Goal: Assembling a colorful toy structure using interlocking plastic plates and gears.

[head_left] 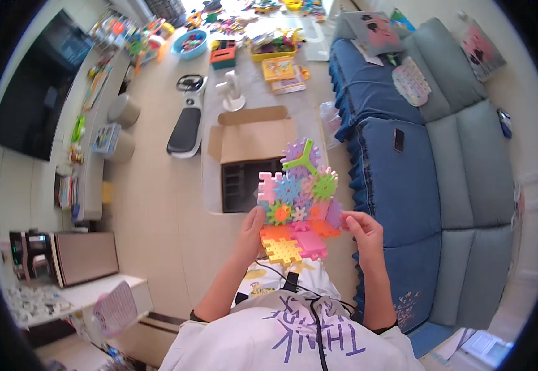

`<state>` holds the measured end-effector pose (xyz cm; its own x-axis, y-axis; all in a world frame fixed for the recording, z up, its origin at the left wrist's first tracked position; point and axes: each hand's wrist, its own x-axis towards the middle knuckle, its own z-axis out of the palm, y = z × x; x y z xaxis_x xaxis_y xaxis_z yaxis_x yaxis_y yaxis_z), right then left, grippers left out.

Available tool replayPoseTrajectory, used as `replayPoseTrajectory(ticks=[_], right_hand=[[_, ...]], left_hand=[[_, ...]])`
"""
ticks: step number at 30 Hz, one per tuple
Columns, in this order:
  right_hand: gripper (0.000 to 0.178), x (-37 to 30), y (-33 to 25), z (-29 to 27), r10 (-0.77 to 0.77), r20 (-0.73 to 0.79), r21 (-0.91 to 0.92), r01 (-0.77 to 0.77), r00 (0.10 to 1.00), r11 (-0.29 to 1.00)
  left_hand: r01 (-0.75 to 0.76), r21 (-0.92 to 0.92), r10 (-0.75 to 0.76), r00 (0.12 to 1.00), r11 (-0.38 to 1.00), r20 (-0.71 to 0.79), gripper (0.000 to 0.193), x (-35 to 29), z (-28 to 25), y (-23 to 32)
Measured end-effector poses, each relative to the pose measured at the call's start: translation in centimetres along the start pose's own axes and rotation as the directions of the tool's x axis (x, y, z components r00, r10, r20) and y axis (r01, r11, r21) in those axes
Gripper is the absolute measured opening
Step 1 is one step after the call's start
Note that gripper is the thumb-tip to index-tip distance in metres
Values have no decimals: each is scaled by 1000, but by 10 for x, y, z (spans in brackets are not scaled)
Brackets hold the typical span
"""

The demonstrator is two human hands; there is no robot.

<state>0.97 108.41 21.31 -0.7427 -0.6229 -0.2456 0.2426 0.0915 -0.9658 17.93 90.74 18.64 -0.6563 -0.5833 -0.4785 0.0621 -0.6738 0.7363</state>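
Note:
A colourful plastic gear toy [287,188] is held up in front of my body, built of interlocking panels and toothed gears. My left hand [251,234] grips its left edge, thumb up against the side. At the opposite edge, the thumb and fingers of my right hand [365,234] close on a purple gear [335,214]. A green three-armed piece [301,162] sits on another purple gear at the top. Yellow, orange and pink panels [282,250] form the toy's base. Behind it, an open cardboard box [256,120] with a dark interior is partly covered by the toy.
The box stands on a long covered table [212,179], with a white stand [232,93] and a yellow toy bin [275,54] beyond. A blue sofa [392,185] bearing a phone [399,140] runs along the right. A ride-on toy [185,127] is on the floor at left.

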Motion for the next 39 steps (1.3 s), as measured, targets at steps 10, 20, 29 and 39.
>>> replayPoseTrajectory(ticks=[10,20,29,39], right_hand=[[25,45,-36,71,-378,439,-393,552,815,735],[44,70,-25,102,-457,584,-515,742,671,430],[34,71,-23,93,-524,526,-481,742,670,466],[27,64,-25,78,-450,510,-474,676,733,564]], left_hand=[[-114,-97,113,994,989,-10,34,-17,-21,1],[-125,74,130,989,989,-65,33,-4,-19,-15],[-89,32,90,995,996,-46,33,3,-22,-24],[-89,20,89,996,996,-14,35,5,-23,-22]])
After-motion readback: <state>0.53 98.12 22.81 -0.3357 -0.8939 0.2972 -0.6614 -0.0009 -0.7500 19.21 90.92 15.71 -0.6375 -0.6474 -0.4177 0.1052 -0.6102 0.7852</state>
